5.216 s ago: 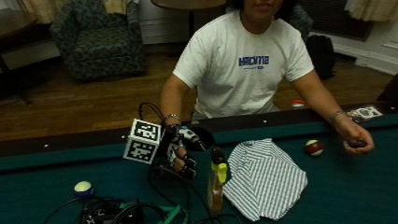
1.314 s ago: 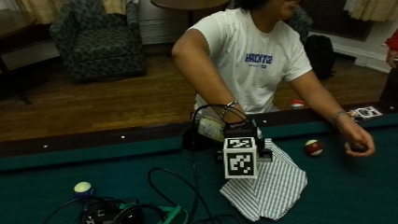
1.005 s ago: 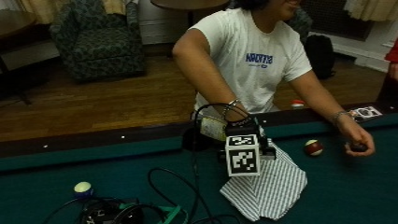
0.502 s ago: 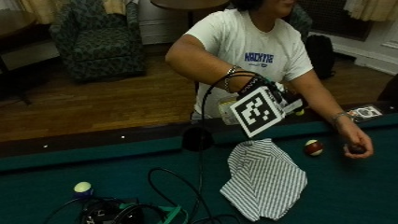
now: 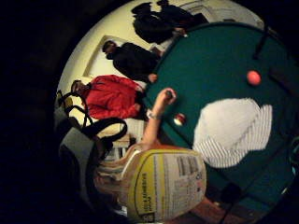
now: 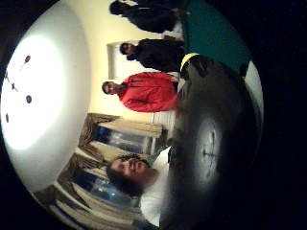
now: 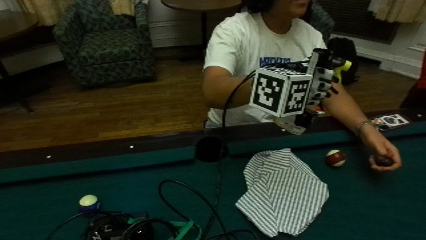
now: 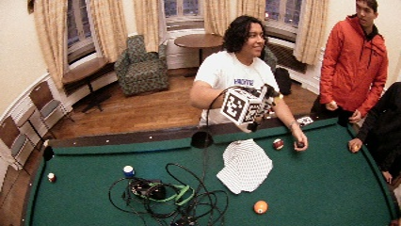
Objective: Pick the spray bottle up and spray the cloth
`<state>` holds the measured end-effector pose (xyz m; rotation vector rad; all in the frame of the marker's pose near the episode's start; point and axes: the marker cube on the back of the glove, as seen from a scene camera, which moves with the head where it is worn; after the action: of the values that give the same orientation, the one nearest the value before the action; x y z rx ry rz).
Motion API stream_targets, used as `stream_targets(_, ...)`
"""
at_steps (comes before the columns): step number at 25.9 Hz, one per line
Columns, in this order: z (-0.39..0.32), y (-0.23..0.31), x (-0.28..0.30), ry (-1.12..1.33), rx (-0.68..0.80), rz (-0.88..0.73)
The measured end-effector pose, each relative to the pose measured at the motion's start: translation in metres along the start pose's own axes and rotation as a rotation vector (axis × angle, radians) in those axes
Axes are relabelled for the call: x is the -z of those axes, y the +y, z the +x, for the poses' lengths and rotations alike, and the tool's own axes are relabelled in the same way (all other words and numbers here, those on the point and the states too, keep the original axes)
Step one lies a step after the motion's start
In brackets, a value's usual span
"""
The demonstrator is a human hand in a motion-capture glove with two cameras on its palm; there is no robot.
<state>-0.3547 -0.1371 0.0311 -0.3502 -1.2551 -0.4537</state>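
Cloth (image 7: 283, 192) lies on table (image 7: 373, 215), apparently below raised spray bottle (image 7: 331, 67).

Yellow-labelled spray bottle (image 5: 163, 184) held aloft, striped cloth (image 7: 283, 190) flat

- green-felt pool table (image 7: 373, 210), dark wooden rail along the far edge
- red-and-white ball (image 7: 335, 158) on the felt
- orange ball (image 8: 260, 206) near the front
- tangle of black cables (image 8: 166, 195)
- patterned armchair (image 7: 106, 42) behind

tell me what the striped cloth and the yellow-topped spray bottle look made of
Striped cloth: thin woven fabric, likely cotton, since it lies rumpled with soft folds on the green felt. Yellow-topped spray bottle: probably plastic, with a glossy printed paper label; its body is mostly hidden in the gloved right hand.
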Motion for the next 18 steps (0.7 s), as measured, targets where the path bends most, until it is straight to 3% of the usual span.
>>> stream_targets(8,0.024,-0.035,-0.056,-0.07,0.206,0.126)
stream_targets(18,0.13,-0.079,-0.15,-0.068,0.187,0.18)
